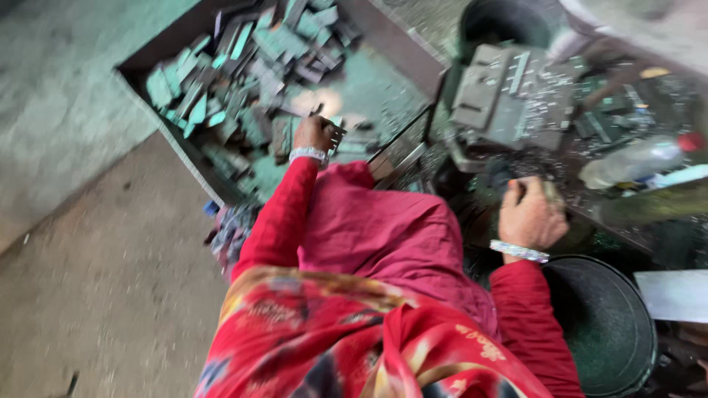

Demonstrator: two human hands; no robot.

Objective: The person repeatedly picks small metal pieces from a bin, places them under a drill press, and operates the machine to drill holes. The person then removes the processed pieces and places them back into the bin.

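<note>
My left hand [315, 133] reaches into a large shallow bin [177, 33] and grips a small flat metal piece [335, 135] at its near edge. The bin holds several grey-green metal pieces [243, 66] piled toward its far side. My right hand [532, 214] rests by the base of a dark metal press machine [509, 92], fingers curled around something small that I cannot make out. Both arms wear red sleeves and a pale bangle at the wrist. The picture is blurred by motion.
A clear plastic bottle with a red cap [638, 158] lies on the littered machine table. A round dark tub [601, 324] stands at lower right, another dark bucket [505, 22] behind the machine. Bare concrete floor [96, 280] lies to the left.
</note>
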